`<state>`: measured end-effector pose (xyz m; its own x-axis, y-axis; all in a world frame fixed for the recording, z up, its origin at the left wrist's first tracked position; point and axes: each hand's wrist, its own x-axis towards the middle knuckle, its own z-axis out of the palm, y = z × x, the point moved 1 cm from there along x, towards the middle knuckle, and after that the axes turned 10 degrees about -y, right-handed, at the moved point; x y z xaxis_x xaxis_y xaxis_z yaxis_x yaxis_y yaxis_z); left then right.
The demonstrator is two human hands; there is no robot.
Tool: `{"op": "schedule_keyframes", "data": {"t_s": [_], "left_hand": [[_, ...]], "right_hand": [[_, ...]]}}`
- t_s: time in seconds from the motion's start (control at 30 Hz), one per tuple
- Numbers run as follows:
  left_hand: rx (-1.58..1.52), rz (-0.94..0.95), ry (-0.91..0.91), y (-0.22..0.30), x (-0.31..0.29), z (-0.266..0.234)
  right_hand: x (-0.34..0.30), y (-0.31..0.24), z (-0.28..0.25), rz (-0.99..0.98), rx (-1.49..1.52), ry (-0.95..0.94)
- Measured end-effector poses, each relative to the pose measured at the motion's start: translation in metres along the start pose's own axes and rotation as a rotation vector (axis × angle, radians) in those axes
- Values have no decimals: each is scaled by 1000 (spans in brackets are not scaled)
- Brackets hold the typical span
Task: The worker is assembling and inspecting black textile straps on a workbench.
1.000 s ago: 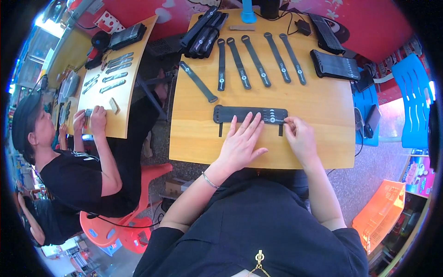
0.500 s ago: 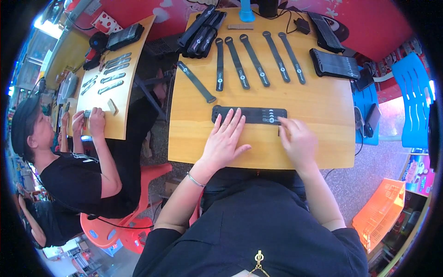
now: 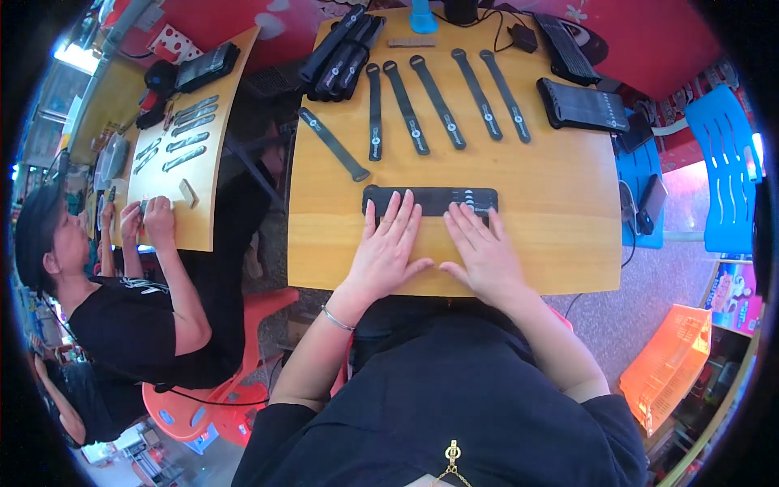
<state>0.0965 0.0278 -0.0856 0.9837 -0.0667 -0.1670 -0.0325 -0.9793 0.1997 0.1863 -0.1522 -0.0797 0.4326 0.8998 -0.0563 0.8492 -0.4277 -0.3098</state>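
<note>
A long black flat strap-like bar (image 3: 438,199) lies across the middle of the wooden table (image 3: 560,227). My left hand (image 3: 388,252) rests flat with fingers spread, fingertips on the bar's left half. My right hand (image 3: 484,252) lies flat beside it, fingertips touching the bar's right half. Neither hand grips anything. Several black straps (image 3: 442,101) lie in a row farther back, and one strap (image 3: 333,144) lies slanted at the left.
A bundle of black straps (image 3: 341,53) sits at the back left, two black boxes (image 3: 586,105) at the back right. Another person (image 3: 122,316) works at a second wooden table (image 3: 174,138) to my left. A blue chair (image 3: 730,178) and an orange crate (image 3: 673,365) stand at right.
Both hands have slid closer together and flattened on the black bar; the left hand moved right, the right hand moved left from the bar's end.
</note>
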Motion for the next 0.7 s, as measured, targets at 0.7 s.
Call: {"op": "schedule_keyframes", "data": {"t_s": [0.7], "left_hand": [[93,-8,-28,-8,-9,-24]], "right_hand": [[-10,34,-25,44,-17,35]]}}
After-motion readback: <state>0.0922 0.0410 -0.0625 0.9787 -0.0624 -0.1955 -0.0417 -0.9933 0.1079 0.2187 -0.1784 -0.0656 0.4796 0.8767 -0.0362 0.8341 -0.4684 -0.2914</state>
